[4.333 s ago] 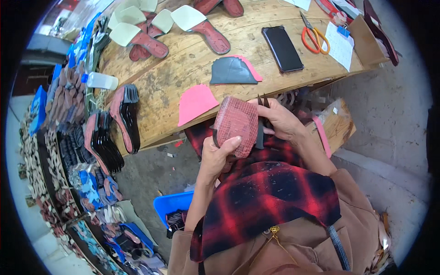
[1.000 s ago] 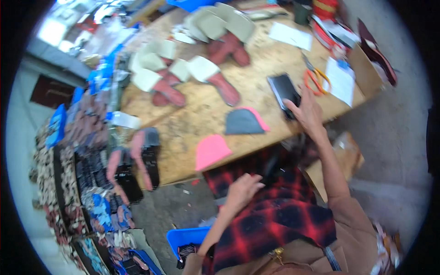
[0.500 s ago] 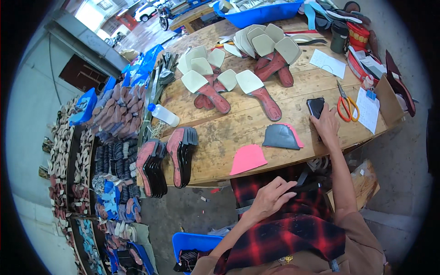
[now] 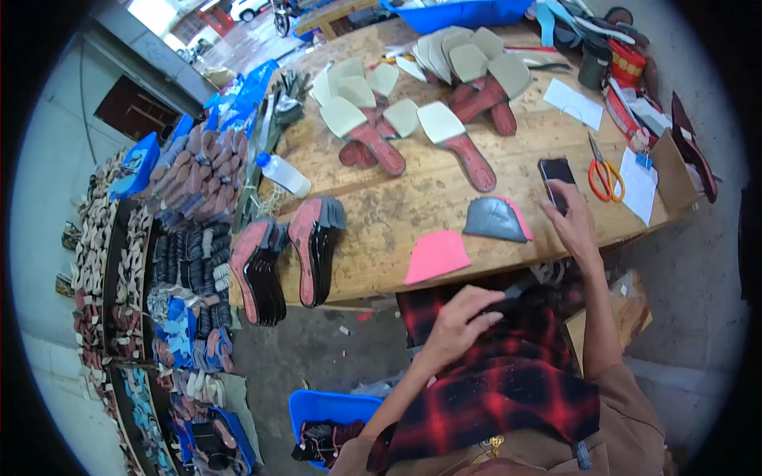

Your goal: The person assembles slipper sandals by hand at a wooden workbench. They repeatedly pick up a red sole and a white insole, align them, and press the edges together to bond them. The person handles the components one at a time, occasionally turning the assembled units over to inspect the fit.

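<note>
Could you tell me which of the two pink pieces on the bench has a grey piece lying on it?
The pink piece nearer the right hand; a grey piece covers most of it. The other pink piece lies bare.

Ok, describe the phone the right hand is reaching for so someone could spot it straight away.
Start at the long wooden workbench and go to its near right end. The phone is the flat black slab under the right hand fingers, lying left of the orange-handled scissors. Nothing else nearby is glossy black and rectangular.

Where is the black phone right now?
In the head view, the black phone lies on the wooden table toward the right, under the right hand fingertips, just left of the orange scissors and above the grey piece.
</note>
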Demonstrator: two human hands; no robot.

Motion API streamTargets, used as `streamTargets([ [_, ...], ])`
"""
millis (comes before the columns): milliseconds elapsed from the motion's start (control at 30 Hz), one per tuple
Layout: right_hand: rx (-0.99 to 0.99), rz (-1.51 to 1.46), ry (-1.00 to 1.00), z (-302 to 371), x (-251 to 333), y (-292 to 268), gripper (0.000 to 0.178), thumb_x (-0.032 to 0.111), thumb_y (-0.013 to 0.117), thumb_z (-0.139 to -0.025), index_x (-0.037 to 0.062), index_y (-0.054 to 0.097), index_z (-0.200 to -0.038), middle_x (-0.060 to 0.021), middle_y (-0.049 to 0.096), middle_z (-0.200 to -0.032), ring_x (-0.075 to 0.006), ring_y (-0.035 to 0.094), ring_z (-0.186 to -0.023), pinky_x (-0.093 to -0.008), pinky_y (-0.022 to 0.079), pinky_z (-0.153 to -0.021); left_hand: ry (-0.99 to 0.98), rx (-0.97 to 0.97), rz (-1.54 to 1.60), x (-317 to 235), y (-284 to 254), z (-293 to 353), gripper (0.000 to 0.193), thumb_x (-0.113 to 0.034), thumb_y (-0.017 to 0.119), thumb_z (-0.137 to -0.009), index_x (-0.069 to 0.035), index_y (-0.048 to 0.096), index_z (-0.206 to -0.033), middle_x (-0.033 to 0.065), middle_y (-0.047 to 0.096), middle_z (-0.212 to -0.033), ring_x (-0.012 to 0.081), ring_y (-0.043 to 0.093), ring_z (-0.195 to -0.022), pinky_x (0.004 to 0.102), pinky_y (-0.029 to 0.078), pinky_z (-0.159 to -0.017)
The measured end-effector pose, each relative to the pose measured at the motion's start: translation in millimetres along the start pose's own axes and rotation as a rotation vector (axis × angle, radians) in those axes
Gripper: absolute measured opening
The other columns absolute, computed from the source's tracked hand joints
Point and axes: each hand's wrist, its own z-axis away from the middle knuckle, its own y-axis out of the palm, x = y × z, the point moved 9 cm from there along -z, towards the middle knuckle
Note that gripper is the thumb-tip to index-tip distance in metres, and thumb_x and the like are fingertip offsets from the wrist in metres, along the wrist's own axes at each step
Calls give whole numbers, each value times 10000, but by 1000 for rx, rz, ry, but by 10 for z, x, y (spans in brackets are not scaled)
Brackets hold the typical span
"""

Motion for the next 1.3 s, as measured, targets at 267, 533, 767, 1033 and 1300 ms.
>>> streamTargets([
  [267, 841, -855, 312, 1035, 624, 812, 302, 116, 717, -859, 25, 632, -1135, 19, 638, -950, -60, 568, -859, -233, 466, -796, -309, -193, 353, 442, -140, -23, 355, 24, 692, -845, -28, 632, -1192, 30, 629, -1024, 96, 600, -857, 227, 478, -754],
  [533, 638, -792, 321, 994, 304, 580, 196, 218, 701, -877, 31, 662, -922, 43, 585, -707, -44, 514, -653, -222, 413, -604, -487, -118, 370, 654, 11, -75, 239, -121, 620, -943, -4, 634, -1151, 34, 653, -913, 93, 592, -819, 245, 486, -759],
  [767, 793, -717, 263, 1149, 248, 596, 300, 314, 698, -880, 61, 618, -739, 30, 544, -601, -43, 470, -552, -228, 364, -520, -369, 211, 210, 409, 516, -413, 236, -157, 697, -849, 0, 679, -1023, 134, 661, -1055, 234, 636, -986, 323, 484, -871],
  [1033, 626, -945, 481, 1263, -175, 391, 365, 393, 544, -987, 76, 645, -835, 30, 556, -601, -33, 481, -497, -181, 296, -428, -97, 155, -13, 234, 735, -564, 93, -50, 722, -824, -11, 675, -894, 57, 608, -820, 152, 588, -770, 261, 449, -689],
  [1300, 328, -1173, 849, 1439, -998, 251, 485, 515, 511, -976, 96, 593, -747, 42, 409, -468, -46, 300, -341, -214, 201, -341, -282, -448, 985, 715, 91, -635, 101, -124, 573, -974, -34, 540, -1004, 70, 584, -934, 179, 561, -875, 315, 470, -826],
])
